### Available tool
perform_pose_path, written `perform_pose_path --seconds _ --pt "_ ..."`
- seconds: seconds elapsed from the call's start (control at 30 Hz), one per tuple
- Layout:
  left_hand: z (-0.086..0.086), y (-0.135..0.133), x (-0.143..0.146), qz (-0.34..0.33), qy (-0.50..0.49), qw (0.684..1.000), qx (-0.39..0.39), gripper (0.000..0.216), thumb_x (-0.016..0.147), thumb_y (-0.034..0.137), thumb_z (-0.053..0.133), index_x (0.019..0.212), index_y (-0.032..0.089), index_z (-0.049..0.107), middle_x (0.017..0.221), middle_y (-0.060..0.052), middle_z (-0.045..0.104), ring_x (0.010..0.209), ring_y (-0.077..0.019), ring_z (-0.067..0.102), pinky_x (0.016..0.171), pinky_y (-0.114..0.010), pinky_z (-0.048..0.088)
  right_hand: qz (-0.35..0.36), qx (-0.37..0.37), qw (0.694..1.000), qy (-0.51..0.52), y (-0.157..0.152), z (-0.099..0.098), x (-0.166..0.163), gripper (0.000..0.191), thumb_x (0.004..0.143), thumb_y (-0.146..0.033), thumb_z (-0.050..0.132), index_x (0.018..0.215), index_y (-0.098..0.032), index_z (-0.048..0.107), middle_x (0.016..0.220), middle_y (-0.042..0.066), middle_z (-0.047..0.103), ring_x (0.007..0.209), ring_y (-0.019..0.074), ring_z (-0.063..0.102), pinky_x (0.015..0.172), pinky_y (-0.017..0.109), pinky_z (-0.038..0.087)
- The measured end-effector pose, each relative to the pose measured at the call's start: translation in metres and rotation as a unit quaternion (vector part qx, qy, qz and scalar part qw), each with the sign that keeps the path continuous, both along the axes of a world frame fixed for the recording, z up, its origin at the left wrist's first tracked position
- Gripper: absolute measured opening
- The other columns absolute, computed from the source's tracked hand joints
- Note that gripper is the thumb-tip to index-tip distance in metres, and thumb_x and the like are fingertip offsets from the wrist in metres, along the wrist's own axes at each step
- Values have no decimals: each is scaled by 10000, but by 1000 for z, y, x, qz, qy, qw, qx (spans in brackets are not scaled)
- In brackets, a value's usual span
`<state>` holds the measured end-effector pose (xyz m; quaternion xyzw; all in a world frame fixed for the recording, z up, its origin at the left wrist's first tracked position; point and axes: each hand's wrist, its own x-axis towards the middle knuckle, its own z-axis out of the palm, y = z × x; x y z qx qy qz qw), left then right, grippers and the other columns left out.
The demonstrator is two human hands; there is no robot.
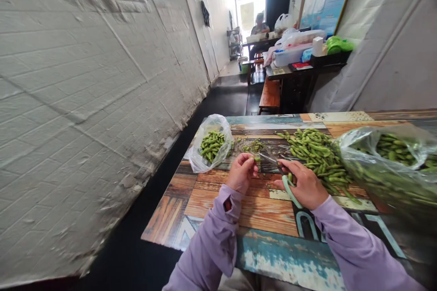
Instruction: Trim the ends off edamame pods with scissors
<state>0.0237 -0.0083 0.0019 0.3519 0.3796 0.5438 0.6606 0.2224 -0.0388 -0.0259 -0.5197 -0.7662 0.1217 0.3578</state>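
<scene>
My left hand point(241, 173) pinches a green edamame pod point(256, 159) between thumb and fingers. My right hand point(302, 183) is closed on a pair of scissors point(290, 191) with pale green handles, its blades pointing left toward the pod. Just beyond the blades lies a small heap of trimmed pod ends point(254, 146). To the left, a clear plastic bag point(225, 129) stands with its mouth rolled open and pods point(212, 146) inside. A loose pile of edamame pods point(316, 152) spreads beside my right hand.
A large clear bag of pods point(378, 168) stands at the right of the patterned wooden table point(218, 200). A white brick-patterned wall point(85, 100) runs along the left. Farther back are a bench point(270, 94), a cluttered table point(290, 72) and a seated person point(260, 27).
</scene>
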Motion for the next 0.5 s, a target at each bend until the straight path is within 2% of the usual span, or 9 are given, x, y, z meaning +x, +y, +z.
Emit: perform_pose_path --seconds 0.13,0.27,0.5 --pt "0 -1 1 -19 -21 1000 -1 359 594 306 752 805 154 504 621 24 585 509 -71 527 473 -182 399 13 8 999 -39 -3 4 -4 483 735 -366 633 1192 -237 544 1040 73 630 946 243 597 827 381 490" --pt "0 -5 5 -48 -31 998 0 343 618 284 748 816 148 504 585 18 600 509 -79 550 510 -193 426 18 5 999 -28 -6 7 -7 481 748 -350 625 1198 -210 532 1029 78 614 946 233 587 843 365 483" --pt "0 -9 11 -71 -40 997 -4 349 610 279 770 779 145 496 668 -3 636 543 -82 574 539 -204 447 25 3 1000 -13 -6 8 -6 490 750 -369 633 1200 -210 523 1029 81 605 942 233 581 830 365 483"
